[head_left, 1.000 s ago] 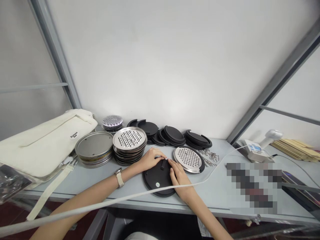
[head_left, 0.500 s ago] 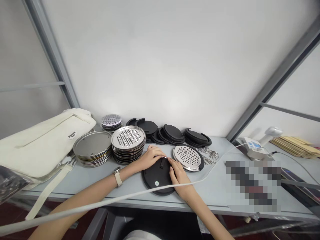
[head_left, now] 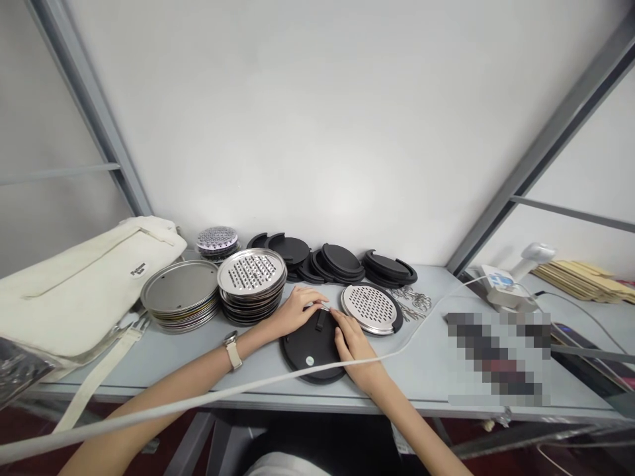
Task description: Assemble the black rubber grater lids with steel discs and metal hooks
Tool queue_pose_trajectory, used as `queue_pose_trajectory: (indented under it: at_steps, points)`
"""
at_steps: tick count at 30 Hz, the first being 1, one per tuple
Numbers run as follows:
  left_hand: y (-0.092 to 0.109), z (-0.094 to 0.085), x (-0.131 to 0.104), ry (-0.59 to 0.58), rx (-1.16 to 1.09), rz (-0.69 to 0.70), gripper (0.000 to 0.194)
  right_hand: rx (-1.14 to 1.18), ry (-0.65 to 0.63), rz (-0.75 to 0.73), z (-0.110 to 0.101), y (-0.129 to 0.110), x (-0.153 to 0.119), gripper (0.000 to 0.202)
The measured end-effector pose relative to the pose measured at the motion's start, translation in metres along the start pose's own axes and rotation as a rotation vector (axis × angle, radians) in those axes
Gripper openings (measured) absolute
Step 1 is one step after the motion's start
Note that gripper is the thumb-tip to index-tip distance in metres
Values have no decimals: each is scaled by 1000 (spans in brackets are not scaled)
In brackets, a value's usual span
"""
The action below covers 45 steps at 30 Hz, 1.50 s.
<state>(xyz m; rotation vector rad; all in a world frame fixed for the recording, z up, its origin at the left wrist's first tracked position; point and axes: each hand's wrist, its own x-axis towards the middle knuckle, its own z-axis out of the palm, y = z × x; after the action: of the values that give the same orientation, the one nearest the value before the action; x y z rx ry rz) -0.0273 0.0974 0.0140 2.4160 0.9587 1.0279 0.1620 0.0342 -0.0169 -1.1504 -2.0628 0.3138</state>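
A round black disc (head_left: pixel 303 342) lies on the table in front of me, with a small pale green sticker and a black strap (head_left: pixel 321 320) near its far edge. My left hand (head_left: pixel 300 311) is closed at that far edge, its fingertips pinching a small shiny metal piece (head_left: pixel 325 307) at the strap. My right hand (head_left: pixel 358 350) grips the disc's right side, fingertips close to the metal piece. Just beyond it rests a round grater plate (head_left: pixel 370 306) set in a black rim. Loose metal hooks (head_left: pixel 415 299) lie behind that plate.
Stacks of metal grater plates (head_left: pixel 251 271) and plain grey discs (head_left: pixel 179 284) stand at left, beside a cream bag (head_left: pixel 84 284). Black holders (head_left: pixel 342 259) are piled along the wall. A white cable (head_left: pixel 223 398) crosses in front of my arms. A white scanner (head_left: pixel 530 261) stands at right.
The view has shifted slightly. My left fingers have lifted a little at the disc's far edge, and the small metal piece shows more clearly. The disc stays in place.
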Motion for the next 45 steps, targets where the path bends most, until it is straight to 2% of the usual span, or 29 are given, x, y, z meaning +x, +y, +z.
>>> queue_pose_trajectory:
  at_steps: [15,45]
  points:
    - [3,-2,1,-37,2,-15,18,0,-20,17,-2,-3,-1,44]
    - [-8,2,2,-22,-4,-73,14,25,-49,19,-2,-2,-1,44]
